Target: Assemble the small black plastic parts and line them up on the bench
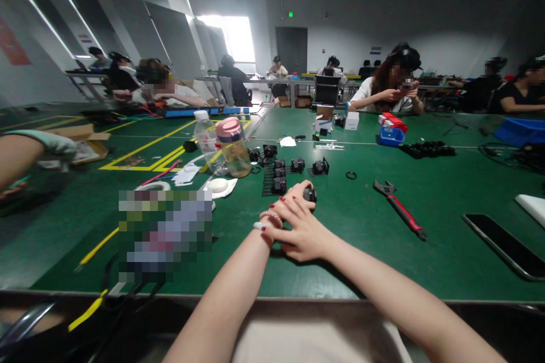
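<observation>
My left hand [303, 188] curls around a small black plastic part [310, 197] on the green table. Across the back of that hand and its wrist lies my right hand [304, 233], fingers stretched and spread, holding nothing. A beaded bracelet [271, 218] circles my left wrist, close under the right fingers. Just beyond my hands sit several black plastic parts [279, 184], some with comb-like prongs. Another black part [320, 166] stands to their right, beside a black ring [351, 175].
On the right lie an adjustable wrench [402, 211] with a red-black handle and a phone [506, 245]. A clear bottle [206, 139] and a pink-lidded bottle [235, 153] stand left. At far left, another person's arm [25, 153] reaches in. A co-worker [395, 82] sits opposite.
</observation>
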The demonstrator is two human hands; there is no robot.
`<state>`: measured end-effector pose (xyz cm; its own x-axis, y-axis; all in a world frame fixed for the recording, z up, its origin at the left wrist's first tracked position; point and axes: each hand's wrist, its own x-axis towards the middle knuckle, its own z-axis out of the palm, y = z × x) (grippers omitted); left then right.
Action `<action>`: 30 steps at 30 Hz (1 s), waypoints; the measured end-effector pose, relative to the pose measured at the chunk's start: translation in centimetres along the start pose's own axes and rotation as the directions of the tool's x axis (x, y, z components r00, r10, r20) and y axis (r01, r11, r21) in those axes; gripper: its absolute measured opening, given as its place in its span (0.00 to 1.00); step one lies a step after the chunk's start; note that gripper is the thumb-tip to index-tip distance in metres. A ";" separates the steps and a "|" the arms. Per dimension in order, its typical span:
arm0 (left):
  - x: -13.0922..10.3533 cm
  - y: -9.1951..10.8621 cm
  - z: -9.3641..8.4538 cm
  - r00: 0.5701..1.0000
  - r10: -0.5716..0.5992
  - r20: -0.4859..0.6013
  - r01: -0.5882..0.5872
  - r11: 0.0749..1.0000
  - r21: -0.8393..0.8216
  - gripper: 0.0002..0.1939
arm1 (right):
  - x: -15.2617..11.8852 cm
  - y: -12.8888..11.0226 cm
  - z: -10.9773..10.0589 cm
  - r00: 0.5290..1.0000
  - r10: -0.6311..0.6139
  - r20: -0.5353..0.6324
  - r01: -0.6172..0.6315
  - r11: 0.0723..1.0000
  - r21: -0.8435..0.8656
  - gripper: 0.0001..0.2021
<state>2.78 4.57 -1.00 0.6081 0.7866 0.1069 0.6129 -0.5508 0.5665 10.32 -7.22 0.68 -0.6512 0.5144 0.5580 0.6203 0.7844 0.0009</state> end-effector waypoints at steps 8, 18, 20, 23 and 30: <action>-0.5 0.2 0.0 0.999 0.019 0.046 -0.025 0.991 0.135 0.25 | 1.9 -3.4 2.1 0.996 -0.083 0.015 0.084 0.979 -0.184 0.17; -0.4 1.3 0.2 0.998 -0.044 0.034 0.036 0.980 0.196 0.23 | 1.4 -1.4 3.6 0.990 0.097 -0.099 -0.115 0.973 -0.200 0.17; -0.6 1.6 0.1 0.998 -0.052 0.035 0.044 0.981 0.188 0.22 | 1.3 -1.1 3.8 0.988 0.109 -0.112 -0.131 0.968 -0.212 0.16; -0.9 2.2 -0.2 0.997 -0.064 0.042 0.056 0.983 0.175 0.21 | 1.3 -0.8 3.8 0.989 0.094 -0.115 -0.119 0.966 -0.231 0.16; -1.8 3.1 -0.3 0.996 -0.089 -0.013 0.090 0.988 0.129 0.20 | 1.3 -0.1 4.0 0.996 0.071 -0.060 -0.084 0.969 -0.234 0.18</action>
<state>3.41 1.56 0.78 0.5444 0.8362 0.0666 0.7252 -0.5091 0.4636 7.67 -5.25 -1.95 -0.5778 0.5472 0.6056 0.7576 0.6355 0.1486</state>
